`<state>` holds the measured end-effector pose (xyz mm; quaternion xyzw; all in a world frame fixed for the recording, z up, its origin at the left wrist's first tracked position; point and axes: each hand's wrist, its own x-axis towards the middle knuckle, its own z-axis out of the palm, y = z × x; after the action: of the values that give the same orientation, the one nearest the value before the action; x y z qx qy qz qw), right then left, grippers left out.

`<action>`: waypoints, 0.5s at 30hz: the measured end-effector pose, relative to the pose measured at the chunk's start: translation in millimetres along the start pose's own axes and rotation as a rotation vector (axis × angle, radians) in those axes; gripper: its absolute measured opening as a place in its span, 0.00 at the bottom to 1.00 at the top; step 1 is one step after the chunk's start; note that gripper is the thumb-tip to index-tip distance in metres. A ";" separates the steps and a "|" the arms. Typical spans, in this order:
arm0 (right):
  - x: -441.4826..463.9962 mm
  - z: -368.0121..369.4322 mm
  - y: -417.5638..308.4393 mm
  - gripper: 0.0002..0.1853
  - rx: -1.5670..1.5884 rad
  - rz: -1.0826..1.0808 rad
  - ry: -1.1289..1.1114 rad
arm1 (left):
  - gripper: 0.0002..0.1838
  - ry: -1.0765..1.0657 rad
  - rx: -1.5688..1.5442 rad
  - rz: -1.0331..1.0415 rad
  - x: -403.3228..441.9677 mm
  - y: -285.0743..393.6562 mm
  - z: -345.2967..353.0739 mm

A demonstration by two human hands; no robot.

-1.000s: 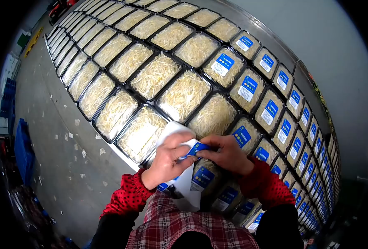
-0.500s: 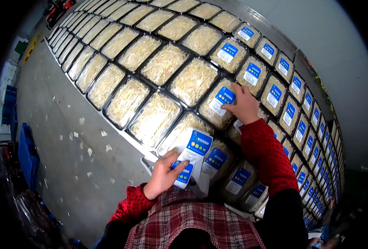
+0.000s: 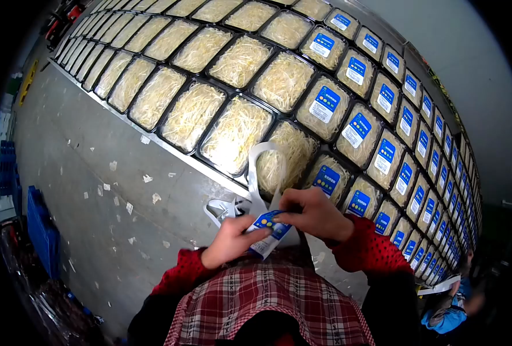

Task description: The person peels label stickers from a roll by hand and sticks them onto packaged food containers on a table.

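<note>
My left hand (image 3: 228, 241) is closed on a strip of blue-and-white labels (image 3: 264, 245) in front of my apron. Fingers and thumb of my right hand (image 3: 320, 216) pinch at the same strip, close to the left fingertips; whether a label has come off its backing is unclear. White backing paper (image 3: 253, 180) loops up from the strip, over an unlabelled tray of bean sprouts (image 3: 296, 151). Just right of that stands a bean sprout tray with a blue label (image 3: 327, 177). More backing paper (image 3: 215, 212) hangs by the table edge.
Rows of film-covered sprout trays fill the long table (image 3: 178, 151); those on the left lack labels, those on the right carry them. Paper scraps (image 3: 156, 198) litter the grey floor. A blue pallet-like object (image 3: 42, 230) stands at left. Another person (image 3: 449, 311) is at lower right.
My right hand has left the label on a sprout tray and come down to the label strip at my left hand. The view has shifted, and the backing paper now loops upward.
</note>
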<state>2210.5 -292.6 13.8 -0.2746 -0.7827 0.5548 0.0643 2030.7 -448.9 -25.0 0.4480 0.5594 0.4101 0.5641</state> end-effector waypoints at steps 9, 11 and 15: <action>85.0 -64.8 58.1 0.15 0.004 0.171 0.085 | 0.10 0.446 -0.127 -0.557 -215.8 -59.7 -66.5; 82.8 -42.1 79.4 0.21 0.042 0.171 0.153 | 0.09 0.471 -0.078 -0.570 -223.7 -54.1 -63.2; 84.8 -12.9 91.9 0.30 -0.621 0.156 0.427 | 0.10 0.376 -0.121 -0.330 -186.2 -56.7 -45.2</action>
<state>2177.4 -217.9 -81.7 -0.4492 -0.8592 0.2249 0.0971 1976.3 -641.1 -29.4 0.2322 0.6944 0.4213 0.5352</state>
